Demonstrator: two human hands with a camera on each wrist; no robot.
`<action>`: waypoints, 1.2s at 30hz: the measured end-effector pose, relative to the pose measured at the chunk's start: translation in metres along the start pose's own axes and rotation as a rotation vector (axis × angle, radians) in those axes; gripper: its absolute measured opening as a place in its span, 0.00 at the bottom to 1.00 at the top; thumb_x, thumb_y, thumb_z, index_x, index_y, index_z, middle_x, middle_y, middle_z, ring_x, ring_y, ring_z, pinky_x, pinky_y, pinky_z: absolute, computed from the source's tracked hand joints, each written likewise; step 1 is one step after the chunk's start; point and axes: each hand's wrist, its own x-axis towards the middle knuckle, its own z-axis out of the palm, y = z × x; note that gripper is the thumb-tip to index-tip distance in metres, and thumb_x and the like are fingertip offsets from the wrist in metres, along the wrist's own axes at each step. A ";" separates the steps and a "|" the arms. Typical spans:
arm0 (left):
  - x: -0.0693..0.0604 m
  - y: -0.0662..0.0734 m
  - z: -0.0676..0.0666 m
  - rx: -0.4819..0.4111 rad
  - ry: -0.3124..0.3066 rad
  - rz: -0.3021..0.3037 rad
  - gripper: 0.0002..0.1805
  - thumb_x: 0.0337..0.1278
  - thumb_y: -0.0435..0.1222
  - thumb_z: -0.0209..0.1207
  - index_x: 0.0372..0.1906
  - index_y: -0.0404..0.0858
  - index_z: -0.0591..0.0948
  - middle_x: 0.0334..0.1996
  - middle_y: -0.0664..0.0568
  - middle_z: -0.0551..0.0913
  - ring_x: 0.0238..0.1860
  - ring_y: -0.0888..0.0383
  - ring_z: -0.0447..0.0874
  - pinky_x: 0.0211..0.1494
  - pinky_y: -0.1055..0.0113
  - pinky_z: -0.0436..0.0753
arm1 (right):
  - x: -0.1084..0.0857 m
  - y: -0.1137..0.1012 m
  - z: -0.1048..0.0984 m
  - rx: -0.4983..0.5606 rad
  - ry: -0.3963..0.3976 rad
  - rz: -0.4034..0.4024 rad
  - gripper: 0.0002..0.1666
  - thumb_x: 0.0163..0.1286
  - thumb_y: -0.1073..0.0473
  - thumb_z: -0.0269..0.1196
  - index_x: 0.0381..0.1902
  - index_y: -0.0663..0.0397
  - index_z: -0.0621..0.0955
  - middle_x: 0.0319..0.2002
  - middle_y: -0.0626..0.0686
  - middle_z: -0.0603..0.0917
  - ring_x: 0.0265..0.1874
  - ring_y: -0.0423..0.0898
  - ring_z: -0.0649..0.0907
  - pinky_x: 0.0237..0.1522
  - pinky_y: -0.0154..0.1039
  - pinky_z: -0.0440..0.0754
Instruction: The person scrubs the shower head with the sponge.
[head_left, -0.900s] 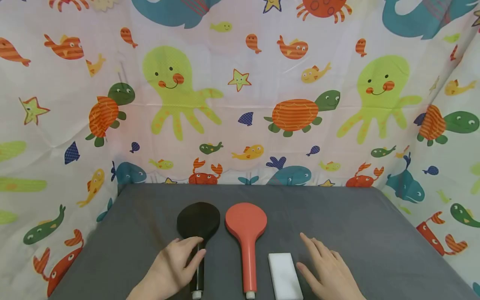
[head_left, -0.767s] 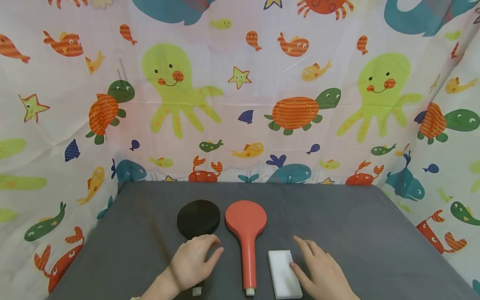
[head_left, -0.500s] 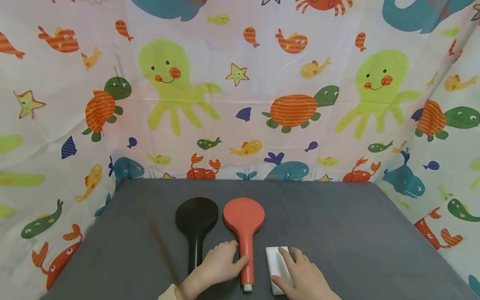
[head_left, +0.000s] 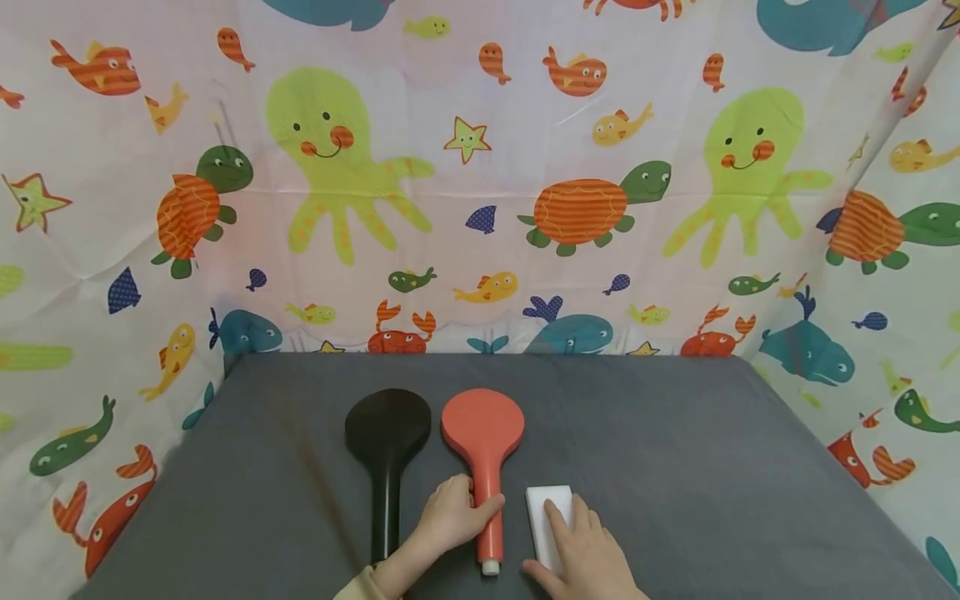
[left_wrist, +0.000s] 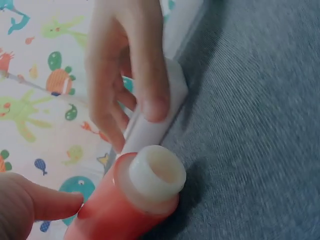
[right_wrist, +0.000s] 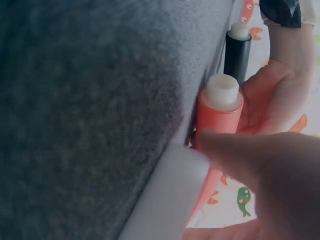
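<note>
A red shower head [head_left: 483, 423], round-headed with a white hollow fitting [left_wrist: 157, 172] on its handle end, lies on the grey table. Across its handle is my left hand [head_left: 452, 515], thumb on one side and fingers on the other, partly hidden behind it. My right hand [head_left: 588, 557] is over a white rectangular block [head_left: 542, 521], fingers spread and fairly straight, thumb near its left side. Whether those fingertips press on the block I cannot tell. To the left lies a black shower head [head_left: 387, 429], its lower handle end hidden by my left forearm in the head view.
The grey cloth-covered table [head_left: 675, 450] extends around the objects. A white curtain [head_left: 450, 250] printed with sea animals rises behind it and along both sides. A thin brown blurred streak crosses the table at the left.
My left hand has moved right, from the black shower head's handle to the red one's, and now holds it. My right hand has shifted left over the white block. The view has tilted slightly down.
</note>
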 end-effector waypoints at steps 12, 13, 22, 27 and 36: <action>-0.001 0.004 -0.018 -0.540 -0.141 -0.158 0.18 0.54 0.35 0.63 0.41 0.23 0.76 0.26 0.47 0.80 0.26 0.56 0.82 0.33 0.62 0.83 | -0.004 0.000 -0.015 0.074 0.303 -0.125 0.34 0.51 0.57 0.67 0.56 0.62 0.74 0.61 0.67 0.65 0.44 0.58 0.75 0.25 0.46 0.77; -0.004 0.005 -0.019 -0.560 -0.149 -0.146 0.19 0.54 0.35 0.62 0.43 0.22 0.75 0.27 0.46 0.81 0.28 0.54 0.83 0.35 0.61 0.83 | -0.005 0.000 -0.020 0.053 0.379 -0.168 0.34 0.51 0.58 0.66 0.57 0.61 0.74 0.62 0.64 0.65 0.45 0.57 0.75 0.26 0.46 0.77; -0.031 0.015 -0.024 -0.558 -0.135 0.133 0.20 0.53 0.30 0.62 0.49 0.24 0.73 0.39 0.43 0.80 0.35 0.52 0.84 0.34 0.66 0.82 | 0.006 -0.020 -0.055 0.007 0.589 -0.691 0.28 0.73 0.47 0.39 0.65 0.51 0.69 0.66 0.55 0.65 0.63 0.58 0.65 0.49 0.57 0.74; -0.041 0.022 -0.021 -0.515 -0.125 0.271 0.22 0.51 0.31 0.64 0.50 0.27 0.73 0.45 0.38 0.78 0.37 0.58 0.84 0.34 0.69 0.82 | 0.019 -0.031 -0.066 -0.013 0.571 -0.783 0.26 0.73 0.50 0.41 0.65 0.48 0.69 0.66 0.53 0.66 0.65 0.60 0.62 0.56 0.57 0.69; -0.054 0.026 -0.022 -0.442 -0.097 0.348 0.21 0.53 0.36 0.65 0.50 0.31 0.74 0.45 0.40 0.77 0.39 0.58 0.82 0.36 0.70 0.81 | 0.048 -0.014 -0.116 0.152 0.721 -0.600 0.26 0.68 0.55 0.54 0.64 0.51 0.71 0.67 0.55 0.65 0.67 0.58 0.59 0.58 0.61 0.64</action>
